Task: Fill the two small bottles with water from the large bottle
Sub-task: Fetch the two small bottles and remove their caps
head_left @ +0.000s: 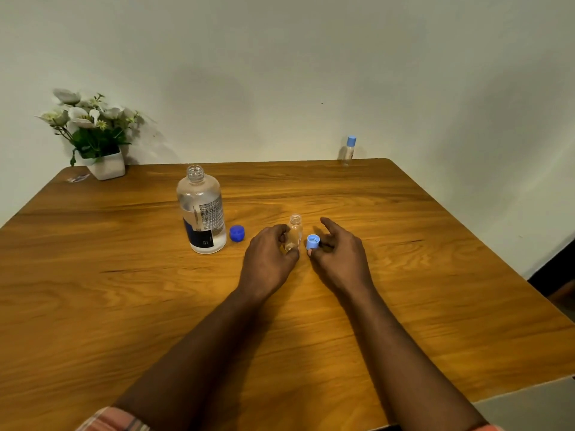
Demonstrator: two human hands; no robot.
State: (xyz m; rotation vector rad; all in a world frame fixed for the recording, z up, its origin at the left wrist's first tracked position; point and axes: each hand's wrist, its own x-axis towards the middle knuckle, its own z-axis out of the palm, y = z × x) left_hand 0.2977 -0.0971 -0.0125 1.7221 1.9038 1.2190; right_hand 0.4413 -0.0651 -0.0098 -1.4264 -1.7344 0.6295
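Pale blue cap is pinched in the right grip; the left grip holds the uncapped small bottle. Lay the cap aside, steady the bottle, pour slowly.

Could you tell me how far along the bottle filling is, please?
Done: large bottle open, its dark blue cap on the table. In hand: left hand grips an uncapped small bottle; right hand pinches its light blue cap. Left: likely pouring; the second small bottle stands capped at the far edge.
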